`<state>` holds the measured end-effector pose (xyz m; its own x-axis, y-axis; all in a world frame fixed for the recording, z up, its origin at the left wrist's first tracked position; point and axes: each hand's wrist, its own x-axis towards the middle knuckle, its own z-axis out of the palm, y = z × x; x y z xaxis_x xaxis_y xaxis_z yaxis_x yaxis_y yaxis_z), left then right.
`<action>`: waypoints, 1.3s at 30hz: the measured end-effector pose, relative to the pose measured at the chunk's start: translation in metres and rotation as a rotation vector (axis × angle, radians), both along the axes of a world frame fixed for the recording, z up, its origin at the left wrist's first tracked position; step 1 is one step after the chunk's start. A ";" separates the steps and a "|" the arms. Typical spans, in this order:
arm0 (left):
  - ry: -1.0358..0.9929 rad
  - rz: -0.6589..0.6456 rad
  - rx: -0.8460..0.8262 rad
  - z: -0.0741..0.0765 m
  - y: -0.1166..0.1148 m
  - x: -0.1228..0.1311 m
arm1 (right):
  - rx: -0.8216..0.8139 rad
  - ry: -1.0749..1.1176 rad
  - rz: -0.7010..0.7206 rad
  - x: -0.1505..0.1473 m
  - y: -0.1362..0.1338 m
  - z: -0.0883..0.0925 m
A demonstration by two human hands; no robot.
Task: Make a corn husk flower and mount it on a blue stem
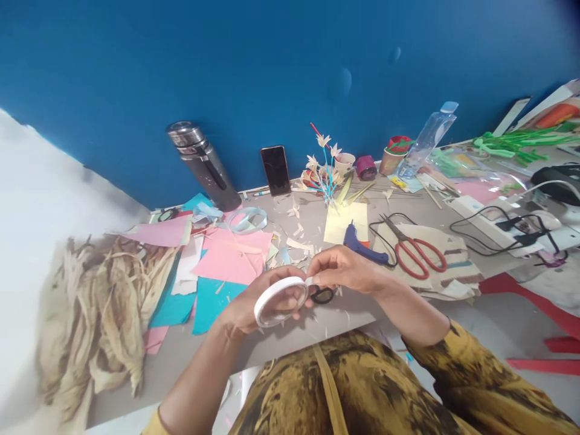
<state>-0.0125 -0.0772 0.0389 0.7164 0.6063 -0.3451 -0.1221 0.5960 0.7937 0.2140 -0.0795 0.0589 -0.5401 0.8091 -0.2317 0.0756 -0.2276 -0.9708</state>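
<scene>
Near the table's front edge, my left hand (247, 305) is wrapped round a roll of white tape (267, 298), its fingers showing through the ring. My right hand (338, 269) pinches the tape's loose end (309, 281) just to the right of the roll. A small dark ring (322, 295), perhaps another roll or a scissor handle, lies beneath my fingers. Just beyond my right hand rests a blue hot glue gun (362, 249). Scissors with red handles (415, 254) lie to its right on pale scraps.
Dried husks (109, 308) hang over the left edge beside pink paper (235, 254) and turquoise paper (215, 302). A dark flask (208, 169), a phone (275, 171) and husk flowers on blue stems (327, 181) stand along the wall. At right are a clear bottle (428, 139) and a power strip (493, 226).
</scene>
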 end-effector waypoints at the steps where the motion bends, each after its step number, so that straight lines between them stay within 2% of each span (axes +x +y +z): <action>1: 0.039 0.005 0.003 -0.002 -0.002 0.001 | 0.002 -0.014 0.002 0.001 0.001 0.001; 5: 0.154 0.112 0.018 -0.009 -0.008 0.000 | 0.029 0.043 -0.036 0.005 0.005 -0.007; 8: 0.224 0.142 0.053 -0.009 -0.009 -0.009 | 0.123 0.046 -0.146 0.010 0.006 -0.020; 11: 0.271 0.162 0.066 -0.009 -0.009 -0.020 | 0.343 -0.297 -0.159 0.010 -0.001 -0.029; 15: 0.306 0.198 0.047 -0.015 -0.009 -0.028 | 0.668 -0.869 0.116 0.000 -0.017 -0.039; 17: 0.310 0.217 0.059 -0.017 -0.009 -0.030 | 0.727 -1.011 0.195 -0.005 -0.021 -0.044; 20: 0.286 0.258 0.092 -0.014 -0.010 -0.033 | 0.758 -1.092 0.224 -0.006 -0.022 -0.047; 23: 0.260 0.368 0.097 -0.006 -0.011 -0.037 | 0.742 -1.107 0.180 -0.001 -0.019 -0.045; 25: 0.238 0.457 0.099 -0.001 -0.011 -0.041 | 0.661 -1.048 0.064 0.005 -0.019 -0.042; 28: 0.186 0.542 0.122 0.000 -0.010 -0.045 | 0.449 -0.745 -0.110 0.008 -0.022 -0.038; 30: 0.158 0.581 0.143 -0.002 -0.009 -0.045 | 0.313 -0.528 -0.137 0.004 -0.025 -0.035; 32: 0.156 0.622 0.167 -0.006 -0.009 -0.043 | 0.235 -0.421 -0.128 -0.003 -0.028 -0.033; 34: 0.197 0.647 0.199 -0.009 -0.009 -0.040 | 0.231 -0.400 -0.120 -0.012 -0.030 -0.033; 39: 0.268 0.634 0.279 -0.007 -0.010 -0.033 | 0.348 -0.433 -0.141 -0.028 -0.029 -0.037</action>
<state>-0.0456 -0.0874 0.0316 0.1129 0.9662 -0.2316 -0.1563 0.2475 0.9562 0.1864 -0.1090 0.0217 -0.3369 0.9345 -0.1147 0.4750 0.0635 -0.8777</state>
